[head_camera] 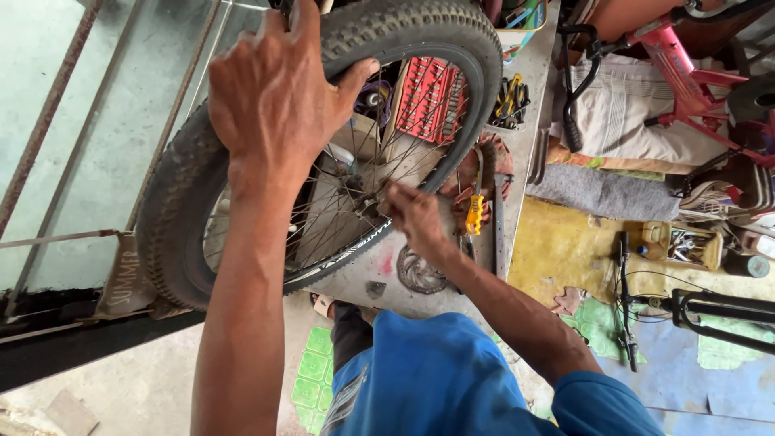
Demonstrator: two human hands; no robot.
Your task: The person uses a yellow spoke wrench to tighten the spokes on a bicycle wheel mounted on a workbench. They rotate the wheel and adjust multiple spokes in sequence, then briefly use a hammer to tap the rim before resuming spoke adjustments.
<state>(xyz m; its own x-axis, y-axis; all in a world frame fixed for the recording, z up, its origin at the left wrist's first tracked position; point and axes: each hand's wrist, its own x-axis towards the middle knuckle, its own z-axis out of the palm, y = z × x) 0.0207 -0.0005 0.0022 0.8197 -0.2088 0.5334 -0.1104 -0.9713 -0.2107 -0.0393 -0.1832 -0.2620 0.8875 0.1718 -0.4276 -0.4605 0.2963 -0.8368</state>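
A spoked bicycle wheel with a black knobby tyre (pixel 173 206) stands upright in front of me, resting on a grey workbench (pixel 529 89). My left hand (pixel 274 101) grips the top of the tyre and rim, thumb hooked over the inner edge. My right hand (pixel 416 214) reaches through to the wheel's hub (pixel 367 202), its fingers pinched at the axle end among the spokes. Whether it holds a small part there, I cannot tell.
A yellow-handled tool (pixel 475 211) and a disc rotor (pixel 420 273) lie on the bench. A red socket tray (pixel 432 101) stands behind the spokes. At right are a red bicycle frame (pixel 682 69), a seated person's pale trousers (pixel 622 117) and a black bicycle (pixel 694 311).
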